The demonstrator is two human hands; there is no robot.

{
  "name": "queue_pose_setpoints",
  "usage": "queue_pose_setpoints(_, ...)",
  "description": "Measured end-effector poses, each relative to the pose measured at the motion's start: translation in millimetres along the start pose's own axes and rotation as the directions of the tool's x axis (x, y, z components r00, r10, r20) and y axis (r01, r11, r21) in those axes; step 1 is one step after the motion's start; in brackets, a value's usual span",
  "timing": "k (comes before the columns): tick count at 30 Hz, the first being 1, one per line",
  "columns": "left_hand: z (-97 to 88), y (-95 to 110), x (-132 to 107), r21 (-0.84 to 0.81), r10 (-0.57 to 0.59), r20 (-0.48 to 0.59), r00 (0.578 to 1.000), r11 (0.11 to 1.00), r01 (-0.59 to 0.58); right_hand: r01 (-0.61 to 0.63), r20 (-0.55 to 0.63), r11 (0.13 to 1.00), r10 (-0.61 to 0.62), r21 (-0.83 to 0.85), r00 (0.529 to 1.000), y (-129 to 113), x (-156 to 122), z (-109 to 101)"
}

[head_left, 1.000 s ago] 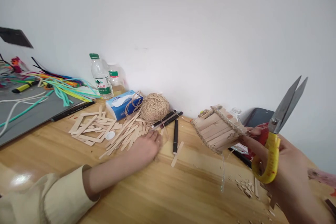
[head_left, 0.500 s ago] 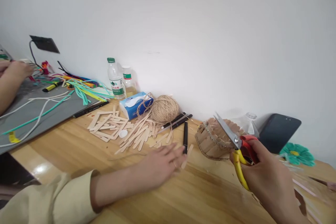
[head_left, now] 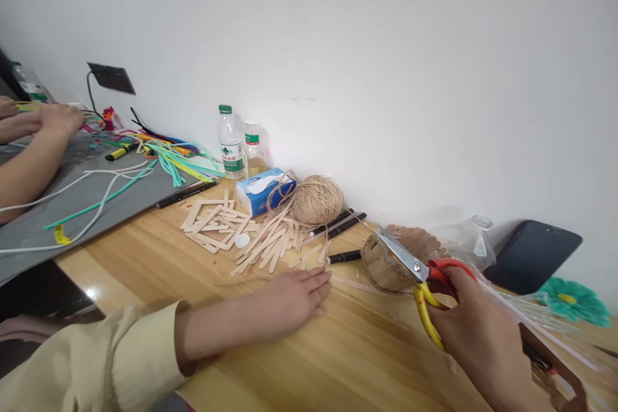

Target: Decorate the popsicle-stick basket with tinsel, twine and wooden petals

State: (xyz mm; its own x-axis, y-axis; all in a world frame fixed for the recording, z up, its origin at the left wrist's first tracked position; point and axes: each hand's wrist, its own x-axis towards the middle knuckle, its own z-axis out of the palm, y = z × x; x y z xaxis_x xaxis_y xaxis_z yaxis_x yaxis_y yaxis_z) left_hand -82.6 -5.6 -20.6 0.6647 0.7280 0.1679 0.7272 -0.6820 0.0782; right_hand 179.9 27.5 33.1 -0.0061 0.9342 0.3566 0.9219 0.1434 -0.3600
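My right hand [head_left: 483,335] grips a pair of scissors [head_left: 403,254] with one red and one yellow handle; the blades look closed and point up and left. Behind the blades stands a small basket made of wooden sticks [head_left: 386,267], partly covered by them. My left hand [head_left: 294,299] lies flat on the wooden table [head_left: 290,367], fingers stretched out and a ring on one of them. Just beyond its fingertips is a black pen [head_left: 345,257]. Loose craft sticks [head_left: 273,244] and a ball of twine [head_left: 318,199] lie farther back.
A blue tissue pack [head_left: 265,190] and a green-capped bottle [head_left: 230,148] stand near the wall. On the right are a leaning phone [head_left: 535,254], a clear bottle [head_left: 470,241] and a teal flower [head_left: 572,301]. At left, another person's hands [head_left: 60,119] work above a grey mat [head_left: 125,199] with pipe cleaners.
The view has turned left. The black pen has swung from pointing away to lying sideways near the basket. My left hand has drawn back slightly; the scissors have tilted lower, still in my right hand.
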Motion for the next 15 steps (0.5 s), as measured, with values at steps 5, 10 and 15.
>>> queue_pose_setpoints(5, -19.4, -24.5, 17.7, 0.035, -0.201, -0.05, 0.978, 0.979, 0.203, 0.0, 0.01, 0.995, -0.001, 0.101, 1.0, -5.4, 6.2, 3.6)
queue_pose_setpoints(10, -18.0, -48.9, 47.8, 0.093, -0.321, -0.033, 0.946, 0.942, 0.323, -0.016, 0.029, 0.991, 0.012, 0.13, 0.999, -10.9, 10.5, -5.7)
queue_pose_setpoints(15, -6.5, -50.3, 54.9, 0.066, -0.362, -0.041, 0.931, 0.929, 0.364, -0.055, 0.084, 0.973, 0.037, 0.224, 0.996, -7.3, 16.1, -15.2)
